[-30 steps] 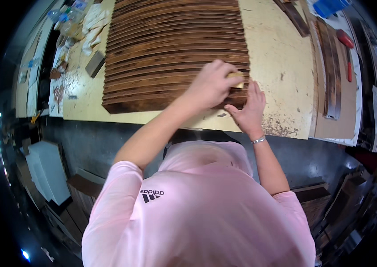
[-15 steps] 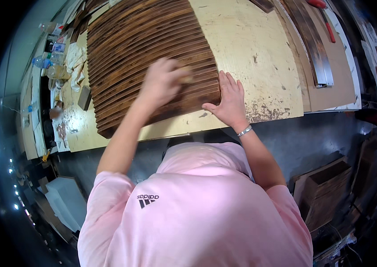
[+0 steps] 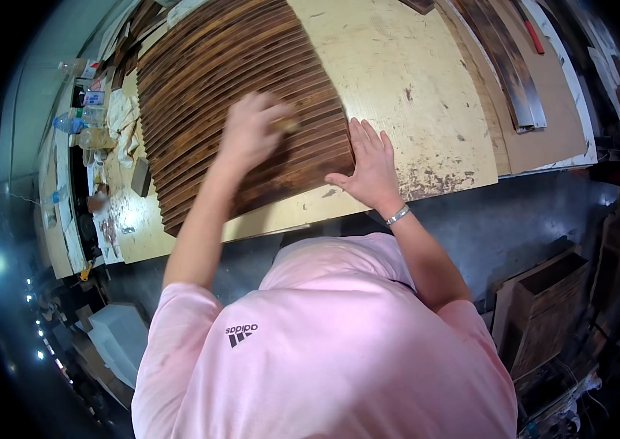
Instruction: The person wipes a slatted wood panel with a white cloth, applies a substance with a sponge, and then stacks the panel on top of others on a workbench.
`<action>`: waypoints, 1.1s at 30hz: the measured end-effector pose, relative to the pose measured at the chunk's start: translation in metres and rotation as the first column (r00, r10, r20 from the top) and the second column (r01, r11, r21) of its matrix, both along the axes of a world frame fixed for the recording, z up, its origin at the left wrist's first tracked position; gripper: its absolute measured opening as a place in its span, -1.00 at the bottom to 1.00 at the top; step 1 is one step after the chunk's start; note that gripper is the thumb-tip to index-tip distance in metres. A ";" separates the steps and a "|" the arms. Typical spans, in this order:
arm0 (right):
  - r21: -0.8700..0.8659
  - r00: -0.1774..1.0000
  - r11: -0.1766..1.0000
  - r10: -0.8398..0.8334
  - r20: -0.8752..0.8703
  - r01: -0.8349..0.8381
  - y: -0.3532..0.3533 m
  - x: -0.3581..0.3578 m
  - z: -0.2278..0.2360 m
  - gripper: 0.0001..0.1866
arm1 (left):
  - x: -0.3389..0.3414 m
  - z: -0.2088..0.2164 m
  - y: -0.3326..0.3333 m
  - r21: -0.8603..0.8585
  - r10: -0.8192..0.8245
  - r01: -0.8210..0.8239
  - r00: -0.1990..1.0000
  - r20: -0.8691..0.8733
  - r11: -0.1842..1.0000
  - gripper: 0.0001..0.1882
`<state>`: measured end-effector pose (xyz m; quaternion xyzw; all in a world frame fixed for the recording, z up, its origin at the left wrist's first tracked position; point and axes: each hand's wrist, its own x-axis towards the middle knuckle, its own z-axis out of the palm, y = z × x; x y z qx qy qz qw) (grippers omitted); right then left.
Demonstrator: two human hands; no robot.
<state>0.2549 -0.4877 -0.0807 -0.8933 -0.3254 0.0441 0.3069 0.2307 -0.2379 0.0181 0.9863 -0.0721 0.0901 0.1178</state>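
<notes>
A dark brown wooden panel (image 3: 211, 80) with many parallel raised slats lies on a pale plywood board (image 3: 412, 95). My left hand (image 3: 251, 130) is over the middle of the panel, closed around a small yellowish-tan pad (image 3: 288, 125). Motion blurs that hand and the pad, and my fingers hide part of the pad. Beside the panel's near right corner, my right hand (image 3: 374, 167) rests with fingers outstretched. Its fingers lie along the panel's right edge, and the thumb points toward the near edge.
Plastic bottles (image 3: 94, 137), a crumpled cream cloth (image 3: 123, 121) and a small dark block (image 3: 141, 177) sit to the left. Long dark boards (image 3: 497, 58) and a red-handled tool (image 3: 532, 36) lie at the right. A wooden box (image 3: 544, 311) stands below the bench.
My left hand and the pad have shifted a little leftward over the slats. My right hand stays at the panel's edge. The whole view has turned slightly.
</notes>
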 end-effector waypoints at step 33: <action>-0.005 1.000 1.000 0.014 0.005 -0.014 0.002 0.000 0.003 0.24 | 0.024 -0.012 0.024 0.053 0.230 -0.234 0.971 0.060 0.971 -0.62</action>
